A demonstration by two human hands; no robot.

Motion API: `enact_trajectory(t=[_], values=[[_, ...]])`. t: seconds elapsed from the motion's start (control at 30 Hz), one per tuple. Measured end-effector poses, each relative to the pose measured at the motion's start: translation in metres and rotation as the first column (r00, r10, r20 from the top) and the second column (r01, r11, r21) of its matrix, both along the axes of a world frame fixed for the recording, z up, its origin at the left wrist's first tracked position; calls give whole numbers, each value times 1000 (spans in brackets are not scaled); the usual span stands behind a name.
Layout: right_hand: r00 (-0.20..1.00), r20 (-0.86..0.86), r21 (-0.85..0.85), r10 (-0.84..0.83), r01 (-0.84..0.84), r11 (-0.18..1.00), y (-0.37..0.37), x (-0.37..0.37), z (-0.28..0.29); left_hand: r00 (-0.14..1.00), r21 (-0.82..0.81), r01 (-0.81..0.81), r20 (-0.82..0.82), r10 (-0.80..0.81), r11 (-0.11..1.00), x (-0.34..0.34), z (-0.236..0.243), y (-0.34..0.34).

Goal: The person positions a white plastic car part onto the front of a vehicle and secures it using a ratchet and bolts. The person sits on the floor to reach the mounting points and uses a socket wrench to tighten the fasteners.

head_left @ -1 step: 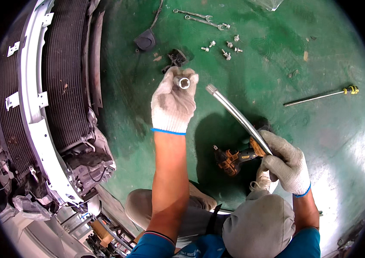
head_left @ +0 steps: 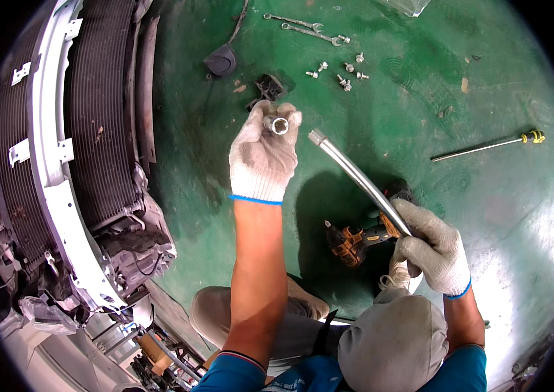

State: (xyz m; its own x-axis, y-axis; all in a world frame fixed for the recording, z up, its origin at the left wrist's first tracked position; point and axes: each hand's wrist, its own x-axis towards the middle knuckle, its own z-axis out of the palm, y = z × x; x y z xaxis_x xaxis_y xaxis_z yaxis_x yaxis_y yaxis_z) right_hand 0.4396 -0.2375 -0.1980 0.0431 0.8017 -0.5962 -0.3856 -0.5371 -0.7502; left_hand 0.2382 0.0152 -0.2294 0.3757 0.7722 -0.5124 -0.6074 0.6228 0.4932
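1. Off-white knit covers the left hand (head_left: 264,153), raised over the floor in the middle of the scene; its grip is curled closed, with the fingers wrapped around a metal socket (head_left: 279,126) whose round opening faces up.
2. The right hand (head_left: 438,248), gloved alike with a blue cuff, is nearer and to the right; its grip pinches the near end of a silver bar (head_left: 358,178) between thumb and fingers.
3. The bar slants far and left, its free tip near the socket but apart from it.
4. Below the bar, an orange and black power tool (head_left: 349,248) lies on the green floor (head_left: 381,117), beside a pale shoe (head_left: 400,274).
5. On the far side lie two wrenches (head_left: 311,33), with loose bolts (head_left: 344,83) scattered just nearer and to the right.
6. A black part (head_left: 268,88) sits just beyond the left hand, and a dark rounded piece (head_left: 221,62) with a cable lies farther and to the left.
7. A long screwdriver (head_left: 499,144) with a yellow and black handle lies on the right.
8. Along the left, a white beam (head_left: 47,117) runs in front of dark finned panels (head_left: 99,117).
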Motion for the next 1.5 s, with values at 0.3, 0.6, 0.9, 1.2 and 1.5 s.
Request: enact_trajectory(t=[0.3,0.6,0.9,1.2,1.5], values=[[993,-115,59,13,-7,998,10,-2,6,999,306,37,-45,-24,951,10,3,-19],[996,-79,136,29,-19,991,5,-8,4,995,341,46,-95,-14,939,11,5,-20],[991,48,85,126,-130,988,10,-1,23,955,396,80,-294,43,915,14,23,-24],[986,-24,-33,167,-168,985,17,2,38,925,460,119,-373,70,880,15,24,-24],[965,241,195,105,-154,969,8,-7,14,951,446,108,-307,38,888,13,27,-24]])
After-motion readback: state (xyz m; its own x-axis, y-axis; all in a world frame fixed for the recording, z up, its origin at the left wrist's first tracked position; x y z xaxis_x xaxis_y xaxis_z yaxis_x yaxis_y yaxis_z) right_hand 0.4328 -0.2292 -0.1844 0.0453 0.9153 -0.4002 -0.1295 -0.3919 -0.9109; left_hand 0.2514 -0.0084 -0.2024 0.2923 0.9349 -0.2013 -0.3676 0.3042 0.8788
